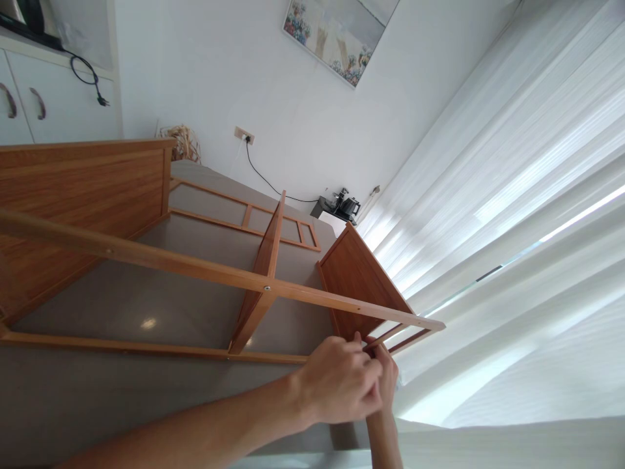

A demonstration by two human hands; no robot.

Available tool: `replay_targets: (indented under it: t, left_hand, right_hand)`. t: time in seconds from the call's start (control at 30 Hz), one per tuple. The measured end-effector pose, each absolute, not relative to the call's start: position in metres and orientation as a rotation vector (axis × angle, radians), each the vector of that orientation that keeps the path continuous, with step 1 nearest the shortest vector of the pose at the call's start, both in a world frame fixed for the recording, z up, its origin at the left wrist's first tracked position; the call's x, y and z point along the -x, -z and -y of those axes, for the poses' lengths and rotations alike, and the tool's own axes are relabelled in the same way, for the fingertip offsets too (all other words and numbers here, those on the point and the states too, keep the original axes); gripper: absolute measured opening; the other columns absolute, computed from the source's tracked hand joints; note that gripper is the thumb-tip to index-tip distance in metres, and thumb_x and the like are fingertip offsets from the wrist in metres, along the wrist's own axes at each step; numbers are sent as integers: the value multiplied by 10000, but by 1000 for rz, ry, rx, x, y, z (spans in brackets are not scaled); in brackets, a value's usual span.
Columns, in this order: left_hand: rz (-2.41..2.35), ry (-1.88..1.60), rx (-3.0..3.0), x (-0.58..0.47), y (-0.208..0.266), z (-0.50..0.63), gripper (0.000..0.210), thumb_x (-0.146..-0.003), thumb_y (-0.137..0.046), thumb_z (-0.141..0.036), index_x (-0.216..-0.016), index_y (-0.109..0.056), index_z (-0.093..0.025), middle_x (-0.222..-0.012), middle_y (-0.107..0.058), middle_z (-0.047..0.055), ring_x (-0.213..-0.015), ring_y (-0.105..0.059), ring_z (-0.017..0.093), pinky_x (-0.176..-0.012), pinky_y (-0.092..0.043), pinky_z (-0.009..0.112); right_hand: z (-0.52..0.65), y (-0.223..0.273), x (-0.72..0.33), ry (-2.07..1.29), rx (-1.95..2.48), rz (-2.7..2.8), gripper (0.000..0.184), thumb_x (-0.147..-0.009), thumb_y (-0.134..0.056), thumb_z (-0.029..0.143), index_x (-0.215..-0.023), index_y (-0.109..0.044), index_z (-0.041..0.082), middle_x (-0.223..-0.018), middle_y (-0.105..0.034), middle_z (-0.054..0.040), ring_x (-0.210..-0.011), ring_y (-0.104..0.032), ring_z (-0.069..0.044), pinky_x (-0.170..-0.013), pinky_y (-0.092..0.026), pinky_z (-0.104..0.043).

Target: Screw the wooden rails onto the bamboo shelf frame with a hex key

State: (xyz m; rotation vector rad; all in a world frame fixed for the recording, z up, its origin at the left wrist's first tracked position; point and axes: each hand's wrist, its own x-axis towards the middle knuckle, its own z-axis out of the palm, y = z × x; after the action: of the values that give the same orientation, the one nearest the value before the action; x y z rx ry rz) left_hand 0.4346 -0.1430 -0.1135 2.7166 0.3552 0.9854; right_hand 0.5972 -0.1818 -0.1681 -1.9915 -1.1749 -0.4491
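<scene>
A wooden furniture frame point(195, 265) lies on a grey surface, with an upright divider panel point(266, 244) across its middle. A bolt head point(267, 288) shows where the long rail meets that divider. My left hand point(342, 378) is closed at the lower rail near the frame's right end; whatever its fingers hold is hidden. Right behind it, my right hand point(389, 376) has its fingers curled around the wood at the same corner, partly covered by the left. The right end panel point(364, 280) rises just beyond both hands.
A large wooden panel point(83, 195) stands at the left. Slatted rails point(247, 216) lie at the far side. Sheer white curtains point(488, 195) hang close on the right. A black kettle point(349, 207) stands by the wall, its cord running to an outlet point(244, 135).
</scene>
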Motion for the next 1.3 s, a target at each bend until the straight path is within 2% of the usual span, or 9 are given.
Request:
replay_targets:
  t: [0.07,0.17,0.3,0.4,0.57,0.8,1.07,1.17,1.3]
  left_hand:
    - [-676,-812,-2520,-440,137,133,176,-942,-452,-202,-961,-627,-202,-915,-732,35,-817,-697,203,-703,-549,323]
    - [-804,-913,-2298,-454,141,111,221,-976,-450,-236,-1146,-590,-213,-1118,-708,58,-1020,-690,219,-849,-578,351]
    - [-598,-1317,-2256,-470,108,87,495,-985,-436,-166,-1473,-385,-233,-1546,-436,91,-1415,-433,202,-1182,-408,393]
    - [-405,-1401,-2404,-477,85,78,549,-991,-396,-116,-1509,-367,-296,-1653,-272,28,-1517,-249,202,-1251,-304,429]
    - [-229,-1225,-2579,-485,72,70,421,-983,-486,-197,-1389,-526,-301,-1572,-426,4,-1506,-266,224,-1222,-354,441]
    - [-243,-1149,-2631,-479,63,62,439,-923,-580,-235,-1359,-555,-282,-1453,-532,40,-1423,-369,256,-1160,-411,434]
    - [-255,-1192,-2603,-468,57,58,304,-984,-513,-231,-1266,-623,-263,-1422,-556,54,-1411,-368,256,-1198,-372,424]
    - [-298,-1144,-2524,-467,59,57,258,-963,-563,-247,-1217,-606,-257,-1513,-451,68,-1481,-282,298,-1173,-407,468]
    - [-535,-1074,-2316,-470,63,60,290,-921,-600,-256,-1199,-521,-231,-1646,-193,104,-1526,-174,404,-1040,-508,547]
  right_hand:
    - [184,167,-600,354,2016,1222,422,-897,-536,563,-682,-667,224,-673,-667,-59,-601,-575,-201,-613,-412,-329]
    - [183,165,-602,256,2044,1219,477,-885,-519,637,-754,-681,208,-724,-687,-61,-623,-580,-198,-650,-415,-325]
    - [183,166,-602,214,2021,1207,476,-865,-543,649,-804,-699,204,-724,-689,-53,-615,-581,-196,-634,-424,-314]
    - [183,169,-604,202,2016,1220,437,-874,-563,620,-798,-695,210,-725,-690,-43,-614,-589,-188,-627,-429,-301]
    - [183,171,-607,241,2027,1239,440,-887,-560,616,-714,-657,223,-687,-668,-37,-588,-567,-179,-606,-422,-292]
    - [186,166,-602,211,1995,1257,498,-909,-534,651,-873,-737,198,-733,-698,-49,-573,-568,-167,-600,-433,-281]
    - [209,177,-614,174,2020,1012,604,-948,-395,698,-899,-753,215,-891,-742,-69,-832,-665,-228,-724,-456,-283]
    - [218,176,-610,261,1964,970,607,-956,-395,684,-892,-768,210,-880,-738,-66,-840,-665,-224,-731,-457,-278]
    - [229,161,-598,592,1815,855,601,-1003,-376,602,-869,-772,171,-735,-674,-64,-660,-594,-170,-634,-426,-271]
